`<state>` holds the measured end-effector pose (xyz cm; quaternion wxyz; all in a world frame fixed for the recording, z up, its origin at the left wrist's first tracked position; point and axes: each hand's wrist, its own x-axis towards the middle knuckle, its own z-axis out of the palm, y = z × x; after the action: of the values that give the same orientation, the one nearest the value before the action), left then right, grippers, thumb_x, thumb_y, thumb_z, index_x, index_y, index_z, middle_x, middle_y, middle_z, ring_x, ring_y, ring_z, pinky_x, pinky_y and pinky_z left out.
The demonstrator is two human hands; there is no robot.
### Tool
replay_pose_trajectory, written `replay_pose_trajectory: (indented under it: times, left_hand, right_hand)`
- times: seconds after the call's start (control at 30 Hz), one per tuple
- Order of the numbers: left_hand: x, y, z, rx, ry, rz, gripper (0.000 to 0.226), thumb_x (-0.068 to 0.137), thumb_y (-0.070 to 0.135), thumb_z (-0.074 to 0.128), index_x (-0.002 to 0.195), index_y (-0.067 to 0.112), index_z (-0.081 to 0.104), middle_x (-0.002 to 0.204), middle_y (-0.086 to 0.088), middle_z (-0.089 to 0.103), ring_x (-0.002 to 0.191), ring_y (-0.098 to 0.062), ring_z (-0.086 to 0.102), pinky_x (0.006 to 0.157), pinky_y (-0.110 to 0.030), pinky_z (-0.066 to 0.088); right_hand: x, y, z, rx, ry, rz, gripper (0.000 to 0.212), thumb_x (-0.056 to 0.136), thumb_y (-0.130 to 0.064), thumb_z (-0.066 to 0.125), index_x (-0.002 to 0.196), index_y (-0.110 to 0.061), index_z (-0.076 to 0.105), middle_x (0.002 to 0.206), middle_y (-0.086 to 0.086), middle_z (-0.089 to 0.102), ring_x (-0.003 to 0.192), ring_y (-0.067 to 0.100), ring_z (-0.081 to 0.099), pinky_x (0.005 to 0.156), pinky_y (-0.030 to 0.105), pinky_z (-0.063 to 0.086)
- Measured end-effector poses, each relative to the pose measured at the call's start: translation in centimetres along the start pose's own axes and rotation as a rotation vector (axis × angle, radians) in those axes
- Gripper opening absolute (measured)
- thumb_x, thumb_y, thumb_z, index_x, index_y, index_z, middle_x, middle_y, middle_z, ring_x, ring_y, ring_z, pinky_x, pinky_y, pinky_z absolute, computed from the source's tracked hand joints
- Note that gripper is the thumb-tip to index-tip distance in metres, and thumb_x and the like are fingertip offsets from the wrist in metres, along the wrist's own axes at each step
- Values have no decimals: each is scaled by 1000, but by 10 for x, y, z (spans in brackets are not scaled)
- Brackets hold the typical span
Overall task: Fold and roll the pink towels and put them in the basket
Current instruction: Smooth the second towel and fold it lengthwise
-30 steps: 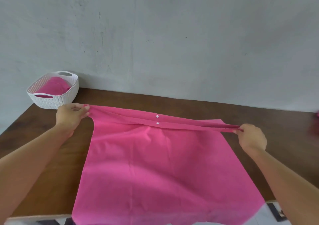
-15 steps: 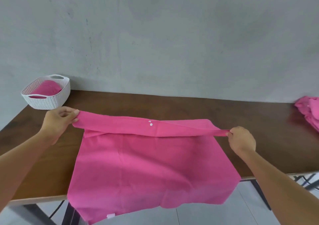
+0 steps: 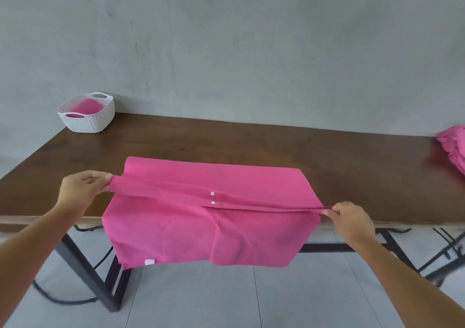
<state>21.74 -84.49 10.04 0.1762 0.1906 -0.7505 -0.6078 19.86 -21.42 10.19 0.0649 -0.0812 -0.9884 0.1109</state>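
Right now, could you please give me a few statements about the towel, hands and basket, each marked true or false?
1. The left hand and the right hand each pinch an end of the towel. True.
2. The basket is empty. False: a pink towel lies inside.
3. The towel lies wholly on the table. False: its near part hangs over the front edge.
4. More pink cloth lies at the table's right end. True.

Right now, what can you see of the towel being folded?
The towel is bright pink soft cloth, spread on the table with its near part hanging over the front edge. A doubled edge runs taut across its middle, pinched at its ends by the left hand and right hand. Two white snaps sit mid-edge; a small white label shows at the hanging left corner.
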Motion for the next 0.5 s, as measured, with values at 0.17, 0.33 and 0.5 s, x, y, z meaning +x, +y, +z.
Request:
replay_pose_trajectory:
  times: [0.17, 0.33, 0.5]
  left_hand:
    - [-65, -14, 0, 24, 32, -47, 12, 91, 3, 72, 100, -5, 71, 95, -19, 72, 64, -6, 72, 63, -11, 57]
    - [-108, -22, -4, -7, 52, -98, 20, 90, 4, 73, 105, -9, 70, 100, -21, 71, 77, -19, 70, 67, -17, 60]
    - [-130, -14, -8, -55, 126, -114, 12, 91, 10, 74, 99, 3, 72, 107, -20, 71, 84, -20, 69, 85, -23, 60]
  right_hand:
    - [-42, 39, 17, -38, -100, -20, 46, 99, -45, 56, 65, -15, 56, 66, 1, 55, 65, 20, 54, 59, 37, 41]
    - [-73, 65, 19, -79, -149, -45, 46, 99, -42, 57, 61, -16, 51, 62, 0, 54, 60, 16, 52, 53, 33, 35]
    - [-88, 76, 7, -91, -139, -46, 45, 101, -40, 54, 65, -13, 57, 65, 2, 58, 63, 18, 56, 56, 33, 40]
